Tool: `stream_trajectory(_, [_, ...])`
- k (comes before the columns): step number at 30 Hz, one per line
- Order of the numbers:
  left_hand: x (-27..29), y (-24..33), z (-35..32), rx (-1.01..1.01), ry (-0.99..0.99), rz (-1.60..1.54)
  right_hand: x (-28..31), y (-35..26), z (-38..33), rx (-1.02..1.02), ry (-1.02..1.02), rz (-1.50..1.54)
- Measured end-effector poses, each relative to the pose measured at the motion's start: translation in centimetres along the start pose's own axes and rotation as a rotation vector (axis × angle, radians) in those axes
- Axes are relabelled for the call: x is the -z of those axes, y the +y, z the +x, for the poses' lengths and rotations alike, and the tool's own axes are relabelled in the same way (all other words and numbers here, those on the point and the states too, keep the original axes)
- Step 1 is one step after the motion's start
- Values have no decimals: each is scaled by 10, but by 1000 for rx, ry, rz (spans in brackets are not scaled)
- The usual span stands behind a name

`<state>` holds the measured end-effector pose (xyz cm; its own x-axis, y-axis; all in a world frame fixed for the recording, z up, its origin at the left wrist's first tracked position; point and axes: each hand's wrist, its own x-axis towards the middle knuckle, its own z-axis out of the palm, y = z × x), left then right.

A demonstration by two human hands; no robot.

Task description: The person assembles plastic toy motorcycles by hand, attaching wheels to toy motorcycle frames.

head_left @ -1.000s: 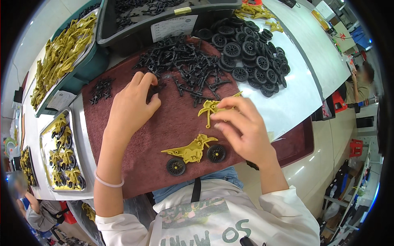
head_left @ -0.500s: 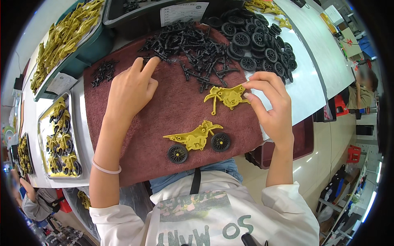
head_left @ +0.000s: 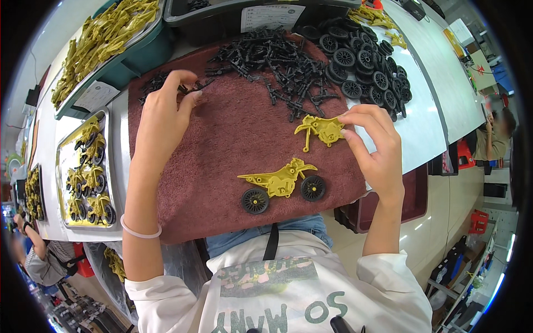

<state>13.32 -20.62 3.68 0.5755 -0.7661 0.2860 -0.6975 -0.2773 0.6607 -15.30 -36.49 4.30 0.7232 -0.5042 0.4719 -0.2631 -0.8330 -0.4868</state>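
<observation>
While a yellow plastic half-body [head_left: 322,131] is pinched at its rear end between the thumb and fingertips of the right hand [head_left: 375,139] at 3 o'clock, a small black part [head_left: 204,85] is gripped at 10 o'clock by the left hand [head_left: 161,114], whose fingers are curved nearly closed toward the thumb. The held body is hollow-faced, with moulded pegs, a beak-like front and a thin strut pointing to 6 o'clock.

At 5 o'clock, a matching motorbike half [head_left: 277,182], fitted with two black spoked wheels, is laid flat on a maroon cloth [head_left: 222,127] of soft, fuzzy pile. Thin, branching black pieces [head_left: 283,69] are heaped on the cloth at 12 to 1 o'clock, and a smaller black cluster [head_left: 151,86] is partly hidden behind the left hand. Round, ribbed wheels [head_left: 369,66] are piled at 2 o'clock, partly on a smooth white sheet [head_left: 402,147].

At 10 o'clock, a teal bin [head_left: 136,60] is heaped with glossy yellow mouldings [head_left: 105,41]. At 9 o'clock, wheeled yellow bikes [head_left: 83,177] are held in a shallow, shiny metal tray [head_left: 109,161]. Black pieces are contained in a dark bin [head_left: 216,23] at 12 o'clock.
</observation>
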Motion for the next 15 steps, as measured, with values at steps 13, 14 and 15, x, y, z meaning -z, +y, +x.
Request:
stream_trajectory(13, [-6, 7, -9, 45, -237, -499, -11, -15, 11, 2, -52, 41])
stream_trajectory(14, [-6, 5, -8, 3, -265, -628, -10, -14, 10, -4, -56, 43])
stream_trajectory(15, [-4, 4, -7, -44, -294, -759, -8, -14, 10, -10, -58, 41])
